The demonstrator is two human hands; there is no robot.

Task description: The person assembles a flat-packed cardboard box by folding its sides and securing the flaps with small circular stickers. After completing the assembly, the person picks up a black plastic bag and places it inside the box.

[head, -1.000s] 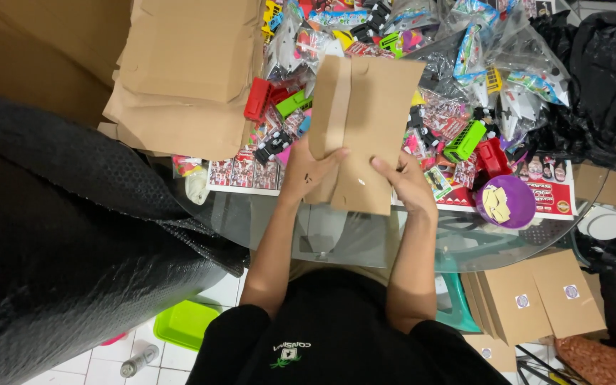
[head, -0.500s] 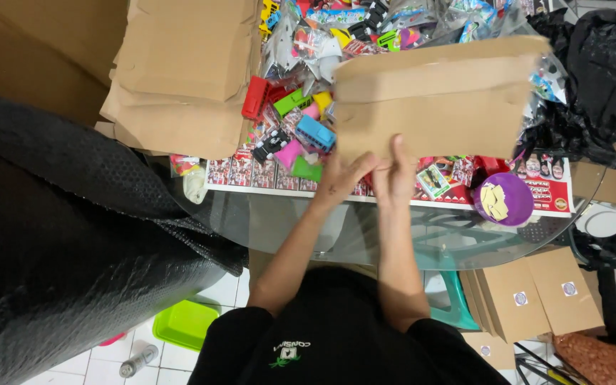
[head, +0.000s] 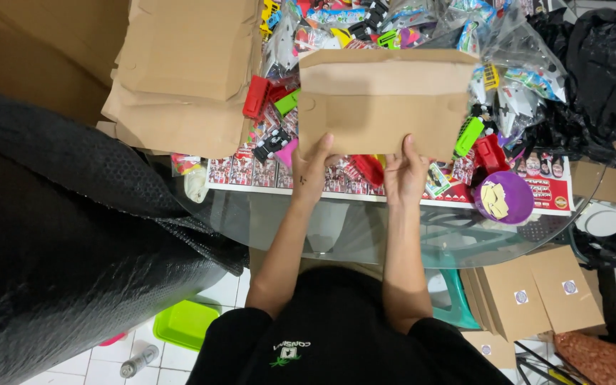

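Cardboard box (head: pixel 383 107) now flatter, wider.

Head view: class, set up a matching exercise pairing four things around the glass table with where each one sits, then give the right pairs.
Things:
1. flat cardboard box
2. purple bowl
3. green tub
4. black bubble wrap roll

Places:
A. on the tiled floor under the table
B. held in both hands, the left hand and the right hand, over the toys
C. filling the picture's left side
D. on the glass table, at the picture's right of the hands

Pairs: 1-B, 2-D, 3-A, 4-C
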